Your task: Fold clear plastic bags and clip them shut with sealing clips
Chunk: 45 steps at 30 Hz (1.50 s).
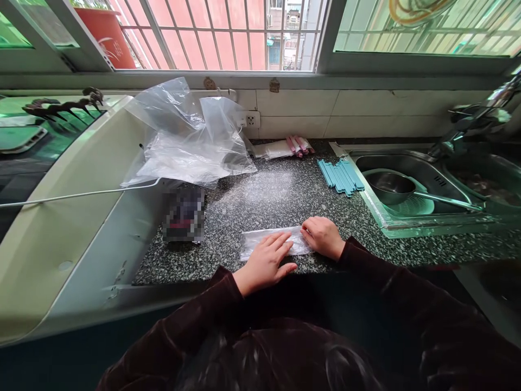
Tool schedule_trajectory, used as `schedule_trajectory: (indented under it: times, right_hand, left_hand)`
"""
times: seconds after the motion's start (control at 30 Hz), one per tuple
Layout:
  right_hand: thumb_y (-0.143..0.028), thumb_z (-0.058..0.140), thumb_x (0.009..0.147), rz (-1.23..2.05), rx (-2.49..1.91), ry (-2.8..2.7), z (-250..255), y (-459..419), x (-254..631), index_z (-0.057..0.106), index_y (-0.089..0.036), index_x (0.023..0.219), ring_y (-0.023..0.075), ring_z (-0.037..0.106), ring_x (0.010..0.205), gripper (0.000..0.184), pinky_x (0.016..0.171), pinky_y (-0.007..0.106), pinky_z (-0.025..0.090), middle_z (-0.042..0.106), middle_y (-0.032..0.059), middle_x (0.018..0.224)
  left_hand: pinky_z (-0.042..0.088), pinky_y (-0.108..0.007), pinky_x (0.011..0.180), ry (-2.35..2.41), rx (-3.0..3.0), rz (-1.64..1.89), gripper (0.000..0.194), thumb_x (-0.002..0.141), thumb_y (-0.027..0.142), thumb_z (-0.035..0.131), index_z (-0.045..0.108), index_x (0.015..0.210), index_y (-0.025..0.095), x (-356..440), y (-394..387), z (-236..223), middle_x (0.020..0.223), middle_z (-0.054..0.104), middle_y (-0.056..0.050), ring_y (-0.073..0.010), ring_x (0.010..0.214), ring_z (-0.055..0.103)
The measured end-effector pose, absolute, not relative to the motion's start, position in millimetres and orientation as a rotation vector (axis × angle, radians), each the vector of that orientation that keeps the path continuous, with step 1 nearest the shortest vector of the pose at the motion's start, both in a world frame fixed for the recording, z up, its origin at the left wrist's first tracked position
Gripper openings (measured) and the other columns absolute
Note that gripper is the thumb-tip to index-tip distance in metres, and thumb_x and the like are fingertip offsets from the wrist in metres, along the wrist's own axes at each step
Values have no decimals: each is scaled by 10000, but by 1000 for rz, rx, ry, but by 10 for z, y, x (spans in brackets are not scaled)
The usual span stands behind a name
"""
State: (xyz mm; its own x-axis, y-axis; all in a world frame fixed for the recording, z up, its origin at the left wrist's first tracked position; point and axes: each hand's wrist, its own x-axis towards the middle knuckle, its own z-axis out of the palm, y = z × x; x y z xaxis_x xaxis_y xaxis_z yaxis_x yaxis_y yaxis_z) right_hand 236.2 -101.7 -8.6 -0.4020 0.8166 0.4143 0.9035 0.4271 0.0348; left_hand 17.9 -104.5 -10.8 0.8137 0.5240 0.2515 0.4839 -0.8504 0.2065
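Observation:
A small clear plastic bag (252,245) lies flat near the front edge of the speckled counter. My left hand (268,256) rests on the bag's middle, palm down, with its fingers stretched out. At the bag's right end, the curled fingers of my right hand (323,236) grip the plastic; the fingertips are partly hidden. Beyond the right hand lies a group of light blue strips (341,176), side by side. Some pink strips (300,145) rest on clear packaging (274,149) by the tiled wall.
A large, crumpled clear plastic bag (183,146) fills the back left. Below it is a pixelated dark package (184,216). On the right, a metal sink (431,220) holds a pan (388,187). A white cable (81,194) crosses the left side; a socket (251,119) is on the wall.

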Motion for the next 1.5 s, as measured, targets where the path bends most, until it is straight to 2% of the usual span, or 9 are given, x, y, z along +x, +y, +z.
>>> schedule_trajectory:
  times: [0.27,0.43,0.53,0.73,0.93,1.13,1.27,1.37,1.5]
  right_hand:
    - [-233,477,834,-421,-1641,-2228,-53,-1021,2518,543,-172,659,153,442,620,197,607,285,261,558,45,633]
    - [-266,483,845,-370,-1583,-2230,-32,-1285,2490,534,-178,652,144,442,608,218,609,275,278,552,29,617]
    - [-278,488,841,-305,-1570,-2271,-22,-1407,2502,523,-184,633,142,445,594,231,602,278,279,545,25,602]
    - [-283,500,834,-255,-1584,-2203,37,-1378,2597,521,-183,647,135,460,583,213,593,271,289,549,21,605]
    - [-308,492,843,-260,-1576,-2291,-51,-1394,2558,525,-183,637,140,465,603,244,612,279,291,546,24,612]
    - [-386,542,822,-211,-1545,-2228,23,-1280,2590,546,-177,678,146,500,598,254,596,277,329,578,30,635]
    - [-415,546,811,-20,-1505,-2091,126,-1046,2613,575,-169,875,179,558,708,256,621,286,403,618,65,785]
    - [-445,579,773,279,-1438,-2010,139,-837,2598,543,-172,1052,194,580,781,391,664,317,462,625,88,934]
    - [-463,582,753,718,-1374,-1907,124,-608,2483,528,-165,1108,198,603,819,467,693,340,491,650,94,945]
  left_hand:
    - [237,-409,1089,895,2904,327,703,837,612,336,364,1374,160,83,-1005,-220,1438,364,-117,-260,1342,302]
    - [237,-454,1083,809,2911,345,680,824,622,357,384,1365,210,34,-1124,-229,1452,348,-91,-296,1346,280]
    - [292,-456,1056,774,2844,339,657,817,611,393,445,1320,193,34,-1136,-117,1418,398,-117,-298,1309,341]
    - [445,-361,912,1009,2644,366,364,841,375,502,595,1083,120,186,-708,314,1079,624,-128,-234,1031,549]
    - [473,-366,781,1225,2661,94,182,731,234,598,635,859,110,437,-458,262,876,657,-136,-266,866,595]
    - [432,-283,639,1185,2373,140,109,729,161,521,616,677,171,370,-499,258,703,648,-41,-184,691,585]
    - [410,-246,620,1092,2293,394,80,730,152,538,589,669,162,185,-524,332,699,600,-21,-139,669,540]
    - [408,-232,604,1077,2189,576,74,735,156,540,573,669,158,33,-546,333,693,567,-10,-118,650,516]
    - [409,-223,580,1109,1969,724,98,751,218,540,560,678,156,-139,-550,303,651,544,5,-106,613,499]
